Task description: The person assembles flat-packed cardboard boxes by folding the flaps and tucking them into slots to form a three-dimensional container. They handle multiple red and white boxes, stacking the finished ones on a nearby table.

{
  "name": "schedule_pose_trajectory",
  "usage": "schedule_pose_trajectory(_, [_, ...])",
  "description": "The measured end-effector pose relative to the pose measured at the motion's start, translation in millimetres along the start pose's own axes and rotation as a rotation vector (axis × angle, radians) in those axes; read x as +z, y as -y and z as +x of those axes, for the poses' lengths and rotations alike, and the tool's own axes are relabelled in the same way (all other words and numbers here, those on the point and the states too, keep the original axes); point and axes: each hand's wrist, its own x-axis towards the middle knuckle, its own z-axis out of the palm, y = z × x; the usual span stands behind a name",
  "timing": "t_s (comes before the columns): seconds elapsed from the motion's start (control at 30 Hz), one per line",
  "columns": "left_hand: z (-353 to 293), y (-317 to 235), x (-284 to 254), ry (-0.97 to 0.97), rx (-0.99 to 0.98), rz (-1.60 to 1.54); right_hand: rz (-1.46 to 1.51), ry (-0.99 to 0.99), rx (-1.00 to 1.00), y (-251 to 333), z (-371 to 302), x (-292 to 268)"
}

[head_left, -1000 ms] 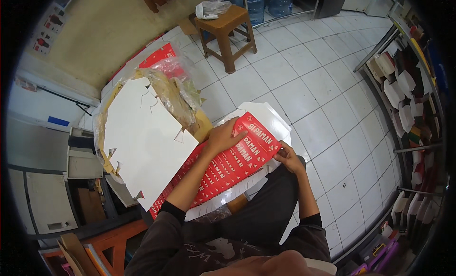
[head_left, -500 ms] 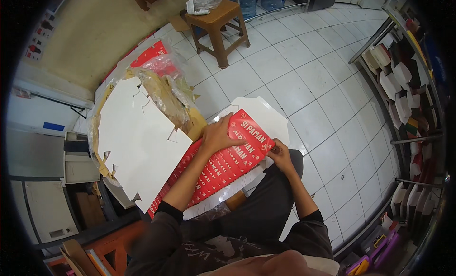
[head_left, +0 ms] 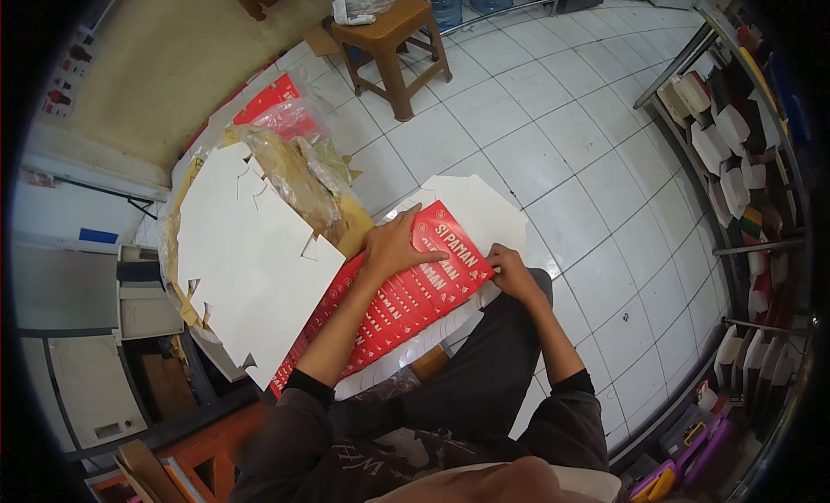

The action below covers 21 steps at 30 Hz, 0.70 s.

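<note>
Across my lap lies a row of overlapping red printed carton sheets [head_left: 389, 313], white lettering on their faces. My left hand [head_left: 393, 248] rests on the uppermost red sheet, fingers stretched toward its far edge and thumb spread over its face. At that sheet's right corner, my right hand [head_left: 512, 272] is closed in a pinch on the edge; its fingertips are partly hidden. A white carton sheet [head_left: 484, 200] with cut corners sticks out beyond and beneath the red ones. Left of my left forearm, a large white die-cut sheet [head_left: 246, 261] lies on a wrapped pile.
Brown paper and clear plastic wrapping [head_left: 298, 179] bulge behind the white sheet. A brown stool [head_left: 389, 32] with a plastic bag stands on the tiled floor [head_left: 571, 166]. Shelves of folded cartons [head_left: 726, 148] line the right. A light cabinet [head_left: 91, 386] stands at left.
My right hand has shifted slightly up along the red sheet's right edge, and its fingers have changed position. My left hand stays in place on the sheet.
</note>
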Motion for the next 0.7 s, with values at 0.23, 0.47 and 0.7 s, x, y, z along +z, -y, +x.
schedule_pose_trajectory(0.23, [1, 0, 3, -0.018, -0.036, -0.006, 0.12, -0.139, 0.128, 4, -7, 13])
schedule_pose_trajectory(0.47, [1, 1, 4, 0.004, -0.033, -0.004, 0.114, 0.026, 0.115, -2, -8, 6])
schedule_pose_trajectory(0.7, [4, -1, 2, 0.038, -0.035, -0.007, -0.128, 0.122, -0.117, -23, 1, 13])
